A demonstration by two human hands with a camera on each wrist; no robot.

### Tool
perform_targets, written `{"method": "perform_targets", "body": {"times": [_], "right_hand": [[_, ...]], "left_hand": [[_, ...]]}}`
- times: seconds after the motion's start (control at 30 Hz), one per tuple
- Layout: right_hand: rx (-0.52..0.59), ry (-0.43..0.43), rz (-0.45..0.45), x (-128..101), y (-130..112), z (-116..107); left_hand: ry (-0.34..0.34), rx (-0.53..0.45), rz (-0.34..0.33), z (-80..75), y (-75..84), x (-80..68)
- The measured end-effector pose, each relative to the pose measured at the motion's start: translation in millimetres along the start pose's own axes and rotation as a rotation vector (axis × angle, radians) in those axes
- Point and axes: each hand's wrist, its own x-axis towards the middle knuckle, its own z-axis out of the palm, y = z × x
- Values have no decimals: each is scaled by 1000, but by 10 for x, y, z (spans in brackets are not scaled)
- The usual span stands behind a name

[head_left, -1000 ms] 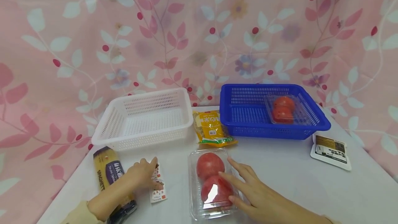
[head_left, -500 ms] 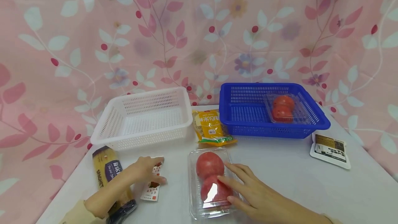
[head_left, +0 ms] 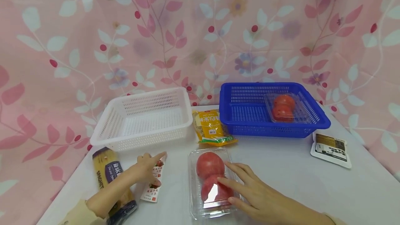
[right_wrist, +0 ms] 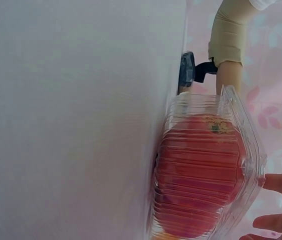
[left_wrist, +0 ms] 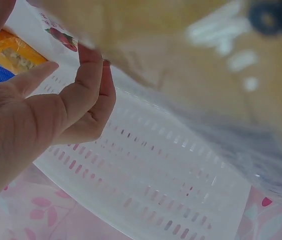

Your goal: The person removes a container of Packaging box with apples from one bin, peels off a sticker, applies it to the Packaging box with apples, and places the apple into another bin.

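My left hand [head_left: 146, 169] lies over a white packet [head_left: 151, 194] printed with red fruit and red characters. Its index finger stretches to the packet's far end, and the thumb rests on the near half; part of the packet is hidden under the hand. In the left wrist view, the other fingers [left_wrist: 88, 95] bend loosely beside the packet. Under the left forearm is a bag of spaghetti [head_left: 101, 169]. My right hand [head_left: 254, 192], fingers spread, touches the lid of a clear plastic box [head_left: 193, 197] holding two red tomatoes [head_left: 210, 165]. The right wrist view shows fingertips [right_wrist: 276, 182] right at the box's rim.
Behind stand a white basket [head_left: 140, 138] and a blue basket [head_left: 250, 129]; the blue one holds another box of tomatoes [head_left: 283, 108]. Between them lies a yellow food bag [head_left: 212, 127]. A flat white-and-brown pouch [head_left: 331, 150] lies at the right. A floral curtain [head_left: 200, 44] hangs behind.
The white packet has turned on the table, its near end swinging left. My left thumb and index finger have shifted on it. The right hand stays at the tomato box.
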Motion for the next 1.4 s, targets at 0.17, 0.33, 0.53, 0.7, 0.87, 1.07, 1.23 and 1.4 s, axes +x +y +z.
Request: {"method": "perform_targets", "body": {"times": [0.17,0.33,0.53,0.7,0.87,1.07,1.23,1.4], "right_hand": [[-77,55,-50,-8,-9,14],[-156,107,-108,-17,-16,31],[-217,136,-159,-23,-18,35],[-217,117,-145,-25,-26,16],[-286,202,-223,-7,3,-11],[-341,368,-353,41,10,-50],[-324,524,-457,97,-37,-111],[-271,594,-490,165,-159,-184]], "left_hand": [[26,-8,46,16,-60,41],[13,-18,75,21,-56,68],[15,-56,120,-11,-39,33],[64,-103,217,-139,15,-3],[134,-157,324,-306,191,-52],[253,-264,314,-418,513,-130],[376,-311,405,-428,769,-227],[510,-390,570,-417,993,-343]]}}
